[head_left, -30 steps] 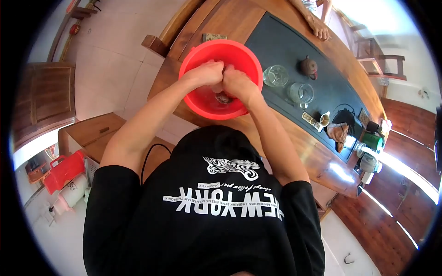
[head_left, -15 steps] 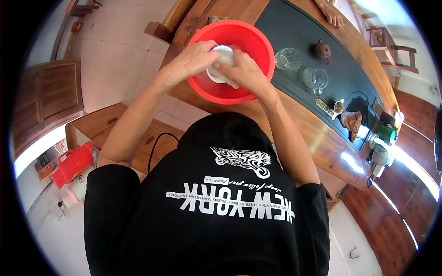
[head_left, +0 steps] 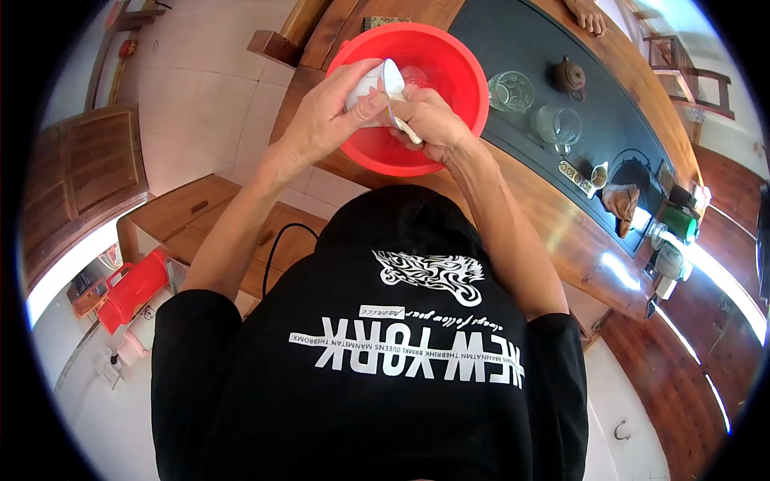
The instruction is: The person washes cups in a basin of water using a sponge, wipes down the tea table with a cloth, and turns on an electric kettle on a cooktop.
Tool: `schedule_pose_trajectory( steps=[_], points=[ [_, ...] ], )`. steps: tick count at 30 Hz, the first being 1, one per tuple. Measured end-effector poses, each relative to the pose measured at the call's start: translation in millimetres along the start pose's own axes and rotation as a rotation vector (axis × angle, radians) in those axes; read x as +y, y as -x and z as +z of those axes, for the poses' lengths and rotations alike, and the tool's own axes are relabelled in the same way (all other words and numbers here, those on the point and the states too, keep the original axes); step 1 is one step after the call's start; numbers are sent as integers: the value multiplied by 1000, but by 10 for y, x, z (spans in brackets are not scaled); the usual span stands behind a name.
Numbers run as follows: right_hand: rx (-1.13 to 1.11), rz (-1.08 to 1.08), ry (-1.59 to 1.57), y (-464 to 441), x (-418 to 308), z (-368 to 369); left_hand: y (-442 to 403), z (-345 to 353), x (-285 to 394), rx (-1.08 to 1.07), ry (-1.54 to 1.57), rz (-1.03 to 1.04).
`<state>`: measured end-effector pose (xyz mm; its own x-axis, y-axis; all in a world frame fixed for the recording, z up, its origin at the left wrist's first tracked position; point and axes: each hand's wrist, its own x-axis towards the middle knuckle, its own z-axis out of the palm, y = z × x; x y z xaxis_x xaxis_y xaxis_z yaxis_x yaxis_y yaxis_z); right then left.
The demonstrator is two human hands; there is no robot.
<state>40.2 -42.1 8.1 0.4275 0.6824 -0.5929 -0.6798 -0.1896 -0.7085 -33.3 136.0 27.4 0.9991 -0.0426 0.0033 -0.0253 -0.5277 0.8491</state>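
Over the red basin [head_left: 472,60], my left hand [head_left: 330,114] grips a white bowl or cup [head_left: 365,86] with a thin blue rim. It is tilted on its side, its opening facing my right hand [head_left: 437,120]. My right hand is closed on a pale cloth [head_left: 408,129], pressed against the rim and inner side; its fingertips are partly hidden. Behind the hands, something clear [head_left: 415,76] shows inside the basin, too faint to name.
The basin stands on a wooden table with a dark inset tray [head_left: 513,48]. To the right are a glass [head_left: 511,91], a glass pitcher [head_left: 558,128], a brown teapot [head_left: 570,76], a small cup [head_left: 599,175] and a brown cloth [head_left: 621,204]. Another person's hand [head_left: 589,18] rests at the far edge.
The white bowl has turned from facing up to lying on its side, facing right. My right hand and cloth have shifted to its rim. The whole view has moved slightly.
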Motion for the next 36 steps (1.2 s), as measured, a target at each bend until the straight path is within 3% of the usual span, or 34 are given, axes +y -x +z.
schedule_pose_trajectory(
  steps=[2, 4, 11, 12, 16, 17, 18, 21, 22, 24, 26, 28, 30, 32, 34, 36],
  points=[
    [-2, 4, -22, -46, 91, 23, -3, 68, 2, 46, -106, 102],
    [-4, 8, -40, -71, 131, 71, -5, 171, 70, 229, 97, -46],
    [123, -274, 429, -121, 204, 43, -55, 169, 87, 262, 320, -258],
    [168, -368, 537, -106, 162, 56, -64, 154, 13, 242, 392, -274],
    [161, -377, 715, -17, 26, 18, -111, 124, 3, 210, 683, -374],
    [230, -544, 905, -73, 74, -32, -110, 93, 3, 210, 681, -374],
    [301, -713, 1093, -88, 73, -44, -100, 44, -7, 99, 748, -447],
    [258, -755, 1169, -76, -7, -73, -157, -60, -2, -99, 829, -575],
    [258, -755, 1171, -48, -38, -47, -175, -82, 1, -184, 845, -632],
    [176, -537, 713, 21, -67, 27, -161, -105, 15, -169, 908, -582],
    [169, -478, 555, -1, -20, 40, -118, -47, 50, -150, 966, -532],
    [169, -418, 395, -23, 20, 32, -61, 218, 116, 295, 884, -274],
    [102, -363, 198, -41, 55, 32, -12, 315, 110, 317, 799, -187],
    [107, -308, 197, -28, 119, 103, 4, 359, 67, 452, 409, -39],
    [112, -253, 200, -16, 134, 112, -50, 301, 127, 423, 469, -129],
    [154, -388, 501, 17, 104, 78, -77, 274, 129, 390, 526, -222]
  ],
)
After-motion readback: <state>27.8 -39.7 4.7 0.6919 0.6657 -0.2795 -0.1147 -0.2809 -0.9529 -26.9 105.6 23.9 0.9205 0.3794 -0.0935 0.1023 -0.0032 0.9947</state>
